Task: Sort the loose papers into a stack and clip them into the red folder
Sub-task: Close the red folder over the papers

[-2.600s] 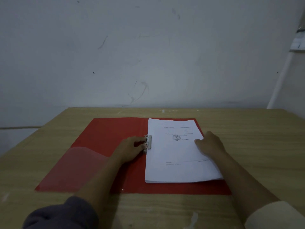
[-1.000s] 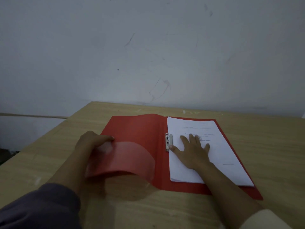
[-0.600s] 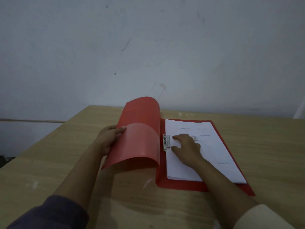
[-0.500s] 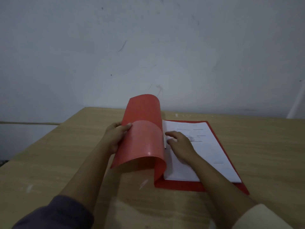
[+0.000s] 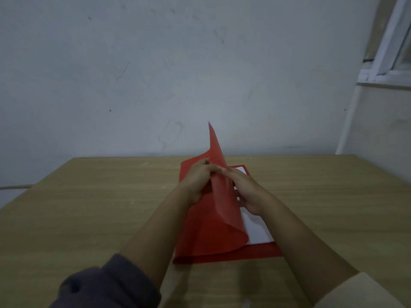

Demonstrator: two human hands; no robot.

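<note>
The red folder's cover (image 5: 213, 221) was pinched by the left hand (image 5: 195, 181), apparently for closing; just beside that grip, papers (image 5: 255, 232) were steadied under the flat right hand (image 5: 249, 194).

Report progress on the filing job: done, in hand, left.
Done: papers lie stacked inside the red folder; the clip is hidden. In hand: the left hand holds the cover raised over them, right hand beside it. Left: lay the cover flat.

The raised folder cover (image 5: 219, 210) hides most of the paper stack (image 5: 255, 232).
</note>
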